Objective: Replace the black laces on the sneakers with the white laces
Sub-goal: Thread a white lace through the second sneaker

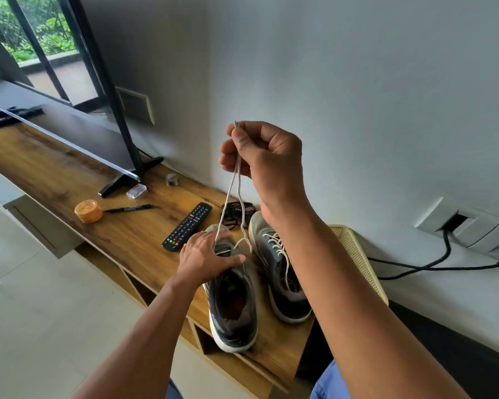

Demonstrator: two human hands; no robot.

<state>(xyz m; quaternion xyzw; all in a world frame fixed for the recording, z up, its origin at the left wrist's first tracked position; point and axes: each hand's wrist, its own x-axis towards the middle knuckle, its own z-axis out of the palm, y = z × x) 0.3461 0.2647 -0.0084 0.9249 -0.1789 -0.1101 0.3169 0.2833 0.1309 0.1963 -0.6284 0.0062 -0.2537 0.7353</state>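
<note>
Head view: wooden shelf (69, 180) as landmark. On shelf, right sneaker (280, 272) fully white-laced. Left sneaker (234, 300) beside it, only first eyelets threaded; remaining rows left. Left hand (208, 254) presses toe. Right hand (265, 156) above, pinching both white lace (234, 194) ends. Black laces (236, 213) heaped behind.

Right hand (267, 156) raised (pinching), left hand (206, 256) low.

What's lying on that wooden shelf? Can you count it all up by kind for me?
Sneakers: 2
White laces: 2
Black laces pile: 1
Remote control: 1
Pen: 1
Orange tub: 1
Clear small box: 1
Total: 9
</note>
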